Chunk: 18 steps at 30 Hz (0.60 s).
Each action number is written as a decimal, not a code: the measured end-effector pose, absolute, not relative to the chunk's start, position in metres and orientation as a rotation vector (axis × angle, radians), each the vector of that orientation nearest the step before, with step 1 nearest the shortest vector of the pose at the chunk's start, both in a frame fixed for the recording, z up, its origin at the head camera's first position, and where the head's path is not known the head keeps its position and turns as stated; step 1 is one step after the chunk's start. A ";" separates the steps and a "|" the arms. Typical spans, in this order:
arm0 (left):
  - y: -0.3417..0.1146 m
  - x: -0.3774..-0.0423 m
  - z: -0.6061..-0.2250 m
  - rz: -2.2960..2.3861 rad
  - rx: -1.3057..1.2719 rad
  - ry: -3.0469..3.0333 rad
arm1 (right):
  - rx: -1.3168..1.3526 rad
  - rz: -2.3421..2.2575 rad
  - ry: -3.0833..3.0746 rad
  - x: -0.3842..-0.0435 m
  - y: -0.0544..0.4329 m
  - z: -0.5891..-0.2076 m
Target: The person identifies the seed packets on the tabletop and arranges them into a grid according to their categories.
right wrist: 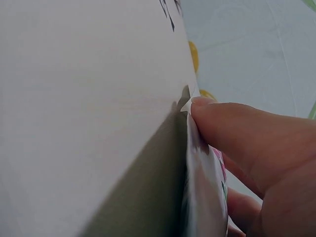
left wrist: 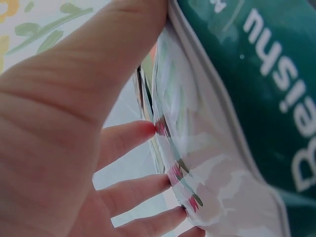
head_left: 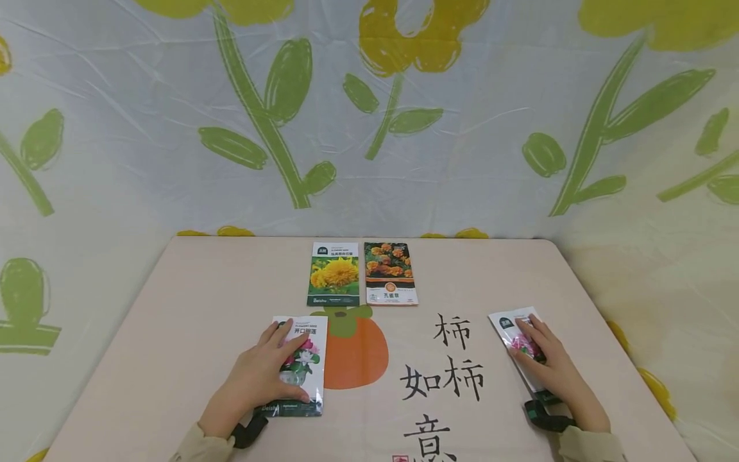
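My left hand [head_left: 262,369] rests with spread fingers on a white seed packet [head_left: 314,378] printed with pink and white flowers. Its thumb lies across the lower part, and in the left wrist view the fingertips touch the printed face of the packet [left wrist: 187,148]. On the right, my right hand [head_left: 551,362] holds another seed packet [head_left: 506,323] with pink flowers, which lies slanted. In the right wrist view the thumb [right wrist: 232,123] presses the edge of this packet [right wrist: 205,182], and a shadow falls beside it. The other fingers are partly hidden behind the thumb.
Two more seed packets, one with yellow flowers [head_left: 333,274] and one with orange flowers [head_left: 390,274], lie side by side towards the back. The pale table cover [head_left: 231,282] bears a printed persimmon [head_left: 360,353] and black characters. A flower-patterned cloth [head_left: 462,173] hangs behind.
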<state>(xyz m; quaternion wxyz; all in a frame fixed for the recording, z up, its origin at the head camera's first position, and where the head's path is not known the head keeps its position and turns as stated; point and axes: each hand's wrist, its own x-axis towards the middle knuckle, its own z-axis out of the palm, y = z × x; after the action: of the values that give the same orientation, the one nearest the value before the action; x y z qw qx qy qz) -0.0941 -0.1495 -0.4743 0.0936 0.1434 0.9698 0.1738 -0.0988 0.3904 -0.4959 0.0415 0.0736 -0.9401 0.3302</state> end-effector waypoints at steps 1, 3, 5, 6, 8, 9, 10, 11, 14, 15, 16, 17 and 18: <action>-0.149 -0.094 -0.474 0.519 0.426 2.878 | 0.226 1.012 -2.877 -0.099 0.390 -0.496; -0.148 -0.094 -0.475 0.524 0.428 2.877 | 0.228 1.015 -2.874 -0.099 0.390 -0.496; -0.146 -0.094 -0.475 0.526 0.430 2.878 | 0.230 1.016 -2.870 -0.099 0.389 -0.495; -0.145 -0.094 -0.475 0.526 0.436 2.879 | 0.231 1.015 -2.867 -0.099 0.388 -0.495; -0.144 -0.094 -0.475 0.523 0.443 2.881 | 0.234 1.010 -2.865 -0.099 0.388 -0.494; -0.143 -0.095 -0.475 0.523 0.446 2.881 | 0.234 1.007 -2.865 -0.099 0.387 -0.494; -0.142 -0.095 -0.475 0.525 0.446 2.878 | 0.233 1.007 -2.866 -0.099 0.387 -0.494; -0.141 -0.095 -0.475 0.526 0.447 2.878 | 0.231 1.004 -2.869 -0.099 0.387 -0.494; -0.137 -0.095 -0.475 0.523 0.437 2.872 | 0.228 1.004 -2.876 -0.099 0.387 -0.494; -0.136 -0.095 -0.475 0.525 0.433 2.871 | 0.228 1.006 -2.876 -0.098 0.387 -0.494; -0.135 -0.096 -0.476 0.525 0.431 2.870 | 0.228 1.008 -2.877 -0.098 0.387 -0.494; -0.134 -0.096 -0.476 0.521 0.430 2.871 | 0.228 1.007 -2.878 -0.098 0.387 -0.493; -0.133 -0.096 -0.476 0.520 0.428 2.871 | 0.229 1.008 -2.878 -0.098 0.387 -0.493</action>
<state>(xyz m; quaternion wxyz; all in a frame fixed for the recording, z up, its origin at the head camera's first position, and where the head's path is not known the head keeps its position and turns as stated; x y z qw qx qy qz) -0.0962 -0.1332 -0.4763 0.0962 0.1446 0.9691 0.1754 -0.0981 0.3869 -0.4934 0.0418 0.0747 -0.9404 0.3292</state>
